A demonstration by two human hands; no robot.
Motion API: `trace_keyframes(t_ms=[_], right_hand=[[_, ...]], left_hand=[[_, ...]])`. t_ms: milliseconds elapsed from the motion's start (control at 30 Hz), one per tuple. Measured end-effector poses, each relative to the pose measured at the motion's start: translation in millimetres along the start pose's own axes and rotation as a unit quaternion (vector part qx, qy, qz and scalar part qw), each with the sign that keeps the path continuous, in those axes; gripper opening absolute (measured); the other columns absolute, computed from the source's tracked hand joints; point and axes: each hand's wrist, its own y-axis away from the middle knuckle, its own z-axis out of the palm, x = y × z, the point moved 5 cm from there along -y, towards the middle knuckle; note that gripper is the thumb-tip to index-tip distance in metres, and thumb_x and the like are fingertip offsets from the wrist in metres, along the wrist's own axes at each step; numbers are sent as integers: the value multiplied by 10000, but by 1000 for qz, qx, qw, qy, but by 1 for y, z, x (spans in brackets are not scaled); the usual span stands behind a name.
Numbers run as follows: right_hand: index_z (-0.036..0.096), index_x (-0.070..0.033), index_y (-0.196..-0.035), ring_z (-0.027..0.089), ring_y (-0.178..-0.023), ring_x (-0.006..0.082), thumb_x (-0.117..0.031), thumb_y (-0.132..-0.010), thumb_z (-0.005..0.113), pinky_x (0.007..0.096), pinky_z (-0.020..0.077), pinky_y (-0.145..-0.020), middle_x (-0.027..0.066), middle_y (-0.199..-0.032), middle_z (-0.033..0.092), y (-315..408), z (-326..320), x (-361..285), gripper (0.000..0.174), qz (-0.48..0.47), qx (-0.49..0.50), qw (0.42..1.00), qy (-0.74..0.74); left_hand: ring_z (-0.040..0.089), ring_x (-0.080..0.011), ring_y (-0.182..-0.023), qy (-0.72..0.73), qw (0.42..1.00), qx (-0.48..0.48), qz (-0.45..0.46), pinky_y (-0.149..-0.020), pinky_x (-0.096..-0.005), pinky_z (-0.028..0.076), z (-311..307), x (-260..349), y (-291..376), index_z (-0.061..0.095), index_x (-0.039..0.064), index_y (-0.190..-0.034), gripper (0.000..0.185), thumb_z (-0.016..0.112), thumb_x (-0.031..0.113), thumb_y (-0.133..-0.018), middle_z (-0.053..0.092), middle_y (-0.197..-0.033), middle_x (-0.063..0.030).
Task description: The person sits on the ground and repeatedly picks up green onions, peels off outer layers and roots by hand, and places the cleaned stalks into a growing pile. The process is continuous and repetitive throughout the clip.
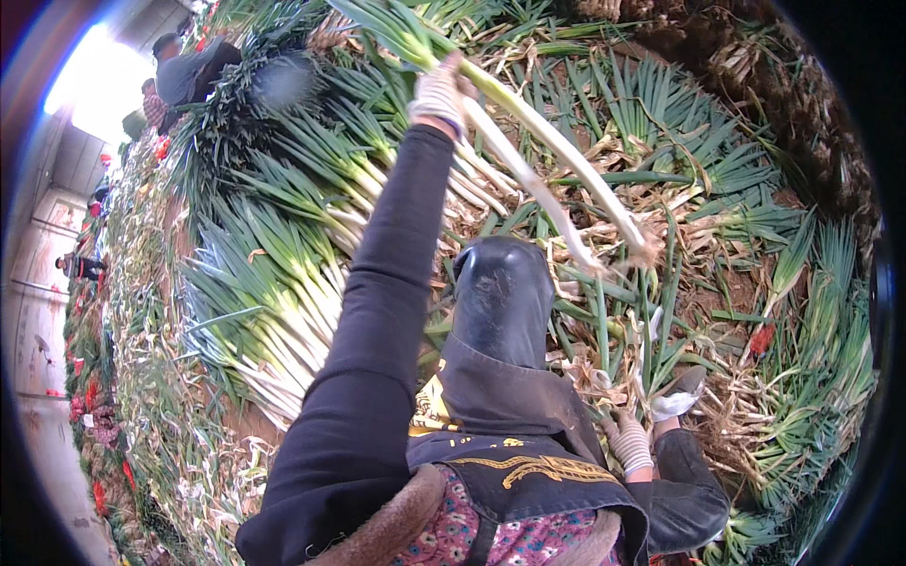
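My left hand (pixel 439 92), in a striped knit glove, is stretched out ahead, closed around two long green onions (pixel 548 134). Their green tops rise past the fist, and their white stalks slant down to the right, ending in roots. Low on the right, my right hand (pixel 628 444), also gloved, is beside my apron at a tangle of loose leaves and dry skins (pixel 601 382). Its fingers are partly hidden among them, so a grip is not clear. Left of my knee (pixel 506 304), cleaned green onions (pixel 283 311) lie in rows, white ends towards me.
More green onions (pixel 658 106) cover the ground ahead and right. Bundles with roots outward (pixel 807 120) are stacked at the far right. A red tie (pixel 761 339) shows on one bunch. Discarded skins (pixel 177 396) litter the left. Other people (pixel 187 71) are in the upper left.
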Motion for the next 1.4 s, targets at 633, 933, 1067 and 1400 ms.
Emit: trace_keyframes(t_ms=[633,933,1067,1400], right_hand=[[627,-158,-1221,623,-1050,375,-348,-921,548,463,489,-905,211,-1134,651,-65,25,-63,364,-69,-144,983,92],[647,-110,-1124,618,-1041,410,-252,-890,555,479,480,-905,239,-1088,655,-75,34,-64,289,-81,-168,974,125],[632,-135,-1165,645,-978,397,-225,-888,545,478,494,-859,236,-1015,675,-77,51,-59,304,-137,-158,966,151],[634,-87,-1175,630,-999,419,-199,-871,567,440,488,-874,250,-1053,664,-77,59,-48,331,-161,-141,975,54]], left_hand=[[516,-130,-528,-109,988,95,-50,-476,-236,430,-299,50,-62,573,-40,-1106,352,597,282,-968,682,-893,-125],[524,-95,-611,-17,992,110,56,-474,-206,455,-391,206,84,455,84,-1250,404,591,347,-976,645,-1047,-165],[516,-99,-628,-80,983,107,126,-480,-199,462,-457,300,137,442,75,-1253,419,591,351,-976,645,-1064,-166],[644,-315,-1018,-674,543,501,-17,-930,-388,473,-607,212,223,552,-53,-1269,711,683,487,-825,670,-1132,-195]])
